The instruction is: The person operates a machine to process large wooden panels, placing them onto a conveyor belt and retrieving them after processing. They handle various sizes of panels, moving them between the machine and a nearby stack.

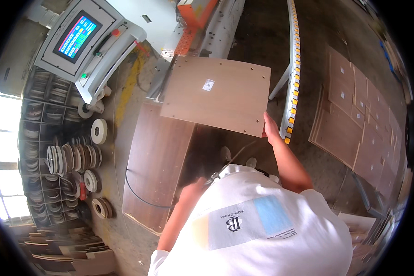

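Observation:
A flat brown wooden panel [221,94] with small holes along its edges and a white label is in front of me, its far left part resting at the machine's metal edge [158,83]. My right hand [270,128] grips its near right corner, thumb on top and fingers beneath. Close to my waist, my left hand [197,185] is closed around an air blow gun [214,176], partly blurred. Its thin nozzle points up and right, below the panel. A dark hose [145,200] runs toward that hand.
A brown wooden surface [154,161] stands at left below the panel. Beyond it are a control console [80,39] with a lit screen and rolls of edge banding [99,131]. At right stand a roller rail [293,83] and stacked brown panels [354,110].

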A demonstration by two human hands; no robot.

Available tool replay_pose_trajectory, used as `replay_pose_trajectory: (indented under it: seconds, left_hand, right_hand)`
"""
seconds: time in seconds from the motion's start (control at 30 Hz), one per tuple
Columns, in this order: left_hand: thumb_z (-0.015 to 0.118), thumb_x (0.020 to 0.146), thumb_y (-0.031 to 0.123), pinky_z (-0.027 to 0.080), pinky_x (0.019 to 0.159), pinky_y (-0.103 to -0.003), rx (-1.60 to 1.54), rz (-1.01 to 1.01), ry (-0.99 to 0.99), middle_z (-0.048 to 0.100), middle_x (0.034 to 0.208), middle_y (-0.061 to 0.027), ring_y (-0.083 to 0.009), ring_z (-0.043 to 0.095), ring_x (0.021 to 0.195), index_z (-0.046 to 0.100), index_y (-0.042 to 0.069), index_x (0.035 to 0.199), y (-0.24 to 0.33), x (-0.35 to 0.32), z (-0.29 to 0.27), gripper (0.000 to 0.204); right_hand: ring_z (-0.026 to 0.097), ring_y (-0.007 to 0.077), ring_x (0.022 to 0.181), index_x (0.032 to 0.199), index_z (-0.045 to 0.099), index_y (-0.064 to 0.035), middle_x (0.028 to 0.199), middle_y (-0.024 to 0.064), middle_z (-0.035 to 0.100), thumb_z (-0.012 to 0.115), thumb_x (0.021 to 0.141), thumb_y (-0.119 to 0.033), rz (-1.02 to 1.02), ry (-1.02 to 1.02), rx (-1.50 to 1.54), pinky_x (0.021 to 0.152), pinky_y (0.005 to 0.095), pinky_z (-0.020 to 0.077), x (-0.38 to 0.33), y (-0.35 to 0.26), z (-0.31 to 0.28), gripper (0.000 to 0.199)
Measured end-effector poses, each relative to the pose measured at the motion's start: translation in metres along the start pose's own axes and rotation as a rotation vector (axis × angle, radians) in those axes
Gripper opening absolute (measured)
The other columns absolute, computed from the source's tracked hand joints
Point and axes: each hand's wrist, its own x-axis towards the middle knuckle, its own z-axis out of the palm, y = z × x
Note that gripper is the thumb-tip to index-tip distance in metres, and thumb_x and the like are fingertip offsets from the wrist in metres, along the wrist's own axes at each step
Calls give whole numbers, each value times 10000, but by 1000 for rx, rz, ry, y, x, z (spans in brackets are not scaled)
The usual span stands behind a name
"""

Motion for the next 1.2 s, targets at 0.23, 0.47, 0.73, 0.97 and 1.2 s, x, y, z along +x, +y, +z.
replay_pose_trajectory:
  seconds: [0.23, 0.47, 0.73, 0.97, 1.2]
  left_hand:
    - [609, 955, 476, 528, 880, -488, -193, -210, 261, 707, 1114, -245, -438, 670, 1060, 541, 116, 1366, -62, -23, -3, 551]
    - [591, 1020, 324, 447, 519, -369, -996, -391, 697, 576, 709, -85, -213, 572, 582, 507, 76, 1020, -183, 14, 15, 261]
    - [557, 1056, 274, 338, 391, -273, -1586, -108, 551, 453, 651, -18, -125, 410, 452, 432, 132, 939, -84, 122, -29, 223]
    - [643, 1009, 251, 347, 422, -263, -1042, 183, 91, 474, 677, 3, -97, 428, 496, 496, 107, 1071, -28, 159, -58, 215]
    - [760, 920, 308, 438, 515, -284, -346, 275, -145, 580, 700, 7, -98, 554, 597, 629, 86, 1165, -88, 78, -58, 356]
  right_hand:
    - [652, 272, 1082, 1231, 641, -24, 1175, 152, 675, 514, 1027, -477, -104, -37, -155, 875, 388, 530, -52, -66, 14, 512]
    - [679, 201, 831, 1225, 578, -35, 1035, 105, 645, 493, 1027, -520, -108, -7, -278, 484, 343, 544, -33, -46, 15, 531]
    - [637, 150, 743, 1241, 602, -84, 987, 52, 642, 509, 1033, -489, -19, -17, -242, 519, 330, 523, -58, -100, 12, 466]
    - [653, 178, 846, 1246, 611, -68, 1042, 73, 646, 544, 1008, -533, 118, -90, -96, 608, 367, 566, -70, -125, 10, 527]
    - [656, 179, 829, 1260, 612, -64, 1027, 81, 650, 548, 1010, -513, 75, -111, -115, 601, 361, 566, -55, -101, 2, 518]
